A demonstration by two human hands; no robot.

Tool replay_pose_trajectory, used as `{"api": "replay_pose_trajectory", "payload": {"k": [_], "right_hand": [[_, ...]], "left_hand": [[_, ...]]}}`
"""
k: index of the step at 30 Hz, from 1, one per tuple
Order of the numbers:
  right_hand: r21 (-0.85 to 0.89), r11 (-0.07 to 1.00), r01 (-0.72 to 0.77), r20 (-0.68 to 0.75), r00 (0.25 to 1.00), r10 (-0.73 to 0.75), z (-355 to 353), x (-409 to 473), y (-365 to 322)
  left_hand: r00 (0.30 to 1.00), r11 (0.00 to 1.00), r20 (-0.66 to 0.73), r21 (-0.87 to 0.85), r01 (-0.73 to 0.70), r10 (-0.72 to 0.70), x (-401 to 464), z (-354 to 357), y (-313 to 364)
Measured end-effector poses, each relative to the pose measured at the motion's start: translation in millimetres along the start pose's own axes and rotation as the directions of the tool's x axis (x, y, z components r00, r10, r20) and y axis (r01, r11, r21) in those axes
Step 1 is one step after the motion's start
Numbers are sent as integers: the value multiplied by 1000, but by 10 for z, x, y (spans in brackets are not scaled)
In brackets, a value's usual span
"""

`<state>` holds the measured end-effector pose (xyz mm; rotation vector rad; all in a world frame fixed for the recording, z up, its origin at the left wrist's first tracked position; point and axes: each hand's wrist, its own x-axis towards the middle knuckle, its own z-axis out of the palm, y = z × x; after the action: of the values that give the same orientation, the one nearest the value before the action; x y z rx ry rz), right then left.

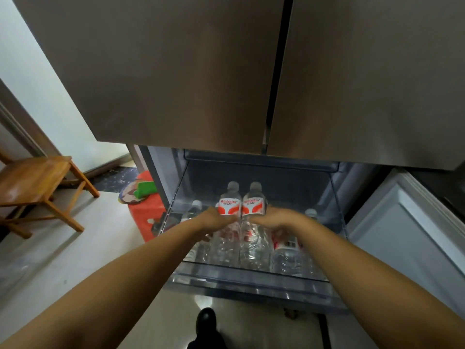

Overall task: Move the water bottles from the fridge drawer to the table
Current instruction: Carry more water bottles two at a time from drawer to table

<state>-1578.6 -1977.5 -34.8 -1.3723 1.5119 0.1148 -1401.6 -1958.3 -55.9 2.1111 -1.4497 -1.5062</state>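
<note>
The fridge drawer (251, 280) is pulled out below the closed steel doors and holds several clear water bottles with red and white labels. Both arms reach into it. My left hand (216, 219) grips one upright bottle (229, 201) around its middle. My right hand (273, 217) grips a second upright bottle (254, 201) right beside the first. The two bottles touch each other and stand higher than the rest. Other bottles lie in the drawer below the hands, such as one at the right (286, 255) and one at the left (193, 210).
The closed upper fridge doors (201, 71) hang right above the drawer. A wooden chair (37, 182) stands on the floor at left. A red box (148, 210) with colourful items sits beside the fridge. An open white door panel (407, 222) is at right. My dark shoe (206, 321) is below.
</note>
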Motion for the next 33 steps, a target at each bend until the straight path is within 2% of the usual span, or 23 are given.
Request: {"api": "replay_pose_trajectory", "payload": {"k": [3,5,9,13,17,21,24,27,31,33], "right_hand": [[9,999,53,-123,991,-52,73,97,-67],[61,996,72,-211,976,-58,174,225,-65],[179,982,66,-315,949,-7,287,417,0],[323,945,42,-220,975,32,158,391,74],[627,779,15,-69,997,36,-15,273,166],[757,653,3,0,1000,-4,-181,111,201],[813,582,22,-15,1000,-18,-201,-17,234],[845,532,48,-47,999,-17,-163,-204,305],[899,422,119,-133,991,2,-73,-454,470],[905,401,143,-157,988,2,-31,-590,545]], "left_hand": [[1000,993,-20,-120,-6,4,104,5,50],[999,992,-24,-126,-24,21,120,63,80],[1000,982,-13,-186,-30,28,176,119,93],[998,953,43,-301,-37,53,111,23,80],[988,916,154,-399,39,25,20,-148,158],[936,808,344,-571,145,74,-58,-127,315],[915,671,386,-710,213,118,-127,-40,413],[903,619,393,-757,210,175,-222,52,506],[855,678,478,-698,231,201,-345,135,546],[837,705,508,-669,234,204,-406,159,558]]}}
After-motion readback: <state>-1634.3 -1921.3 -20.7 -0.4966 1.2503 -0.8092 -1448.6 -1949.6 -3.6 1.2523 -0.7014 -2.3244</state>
